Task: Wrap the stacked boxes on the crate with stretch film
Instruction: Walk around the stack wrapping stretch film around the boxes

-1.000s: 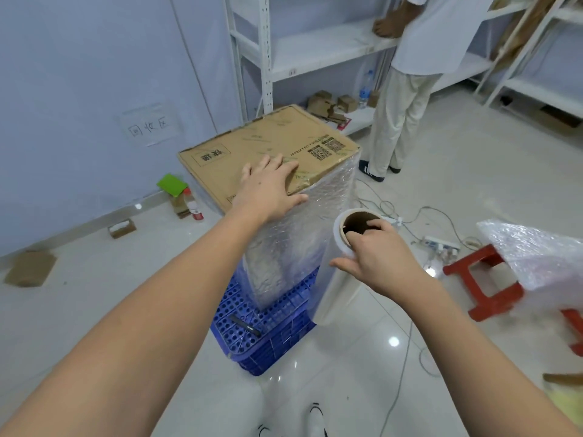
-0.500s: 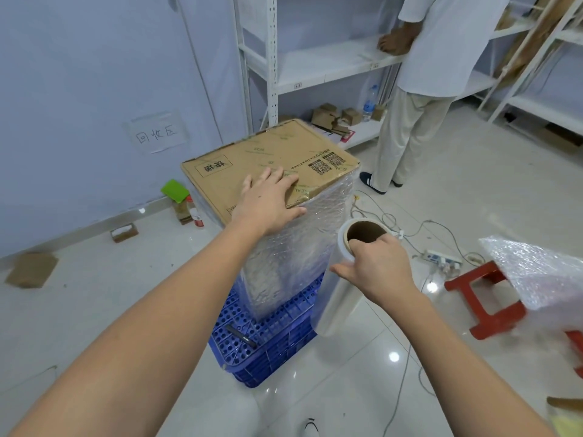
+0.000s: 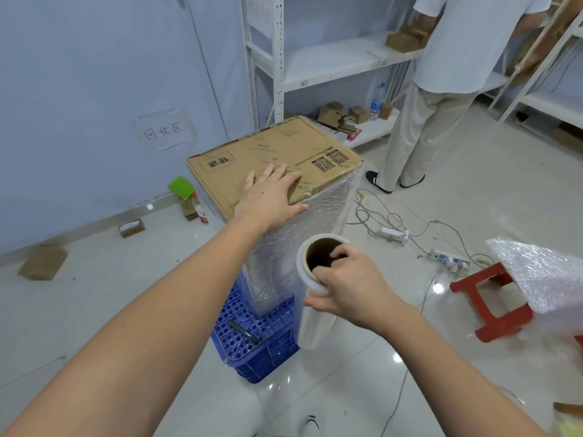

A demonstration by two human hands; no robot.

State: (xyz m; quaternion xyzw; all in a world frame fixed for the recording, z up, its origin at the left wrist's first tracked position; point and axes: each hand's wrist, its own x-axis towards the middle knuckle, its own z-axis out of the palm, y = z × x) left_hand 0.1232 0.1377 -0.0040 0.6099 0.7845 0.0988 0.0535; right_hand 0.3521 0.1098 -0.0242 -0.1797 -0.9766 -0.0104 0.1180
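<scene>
The left hand (image 3: 273, 197) is laid flat, fingers straight, on the top box (image 3: 271, 159) of the stack, which stands film-covered on the blue crate (image 3: 252, 345). The film roll (image 3: 312, 298) is gripped at its upper end by the right hand (image 3: 350, 288), fingers hooked into the core, just beside the stack.

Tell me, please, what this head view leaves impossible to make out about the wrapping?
- Stacked boxes: far sides face away; film blurs the seams.
- Right hand: fingertips vanish inside the roll core.
- Blue crate: far part hidden beneath the boxes.
- Left hand covers some box print.
</scene>
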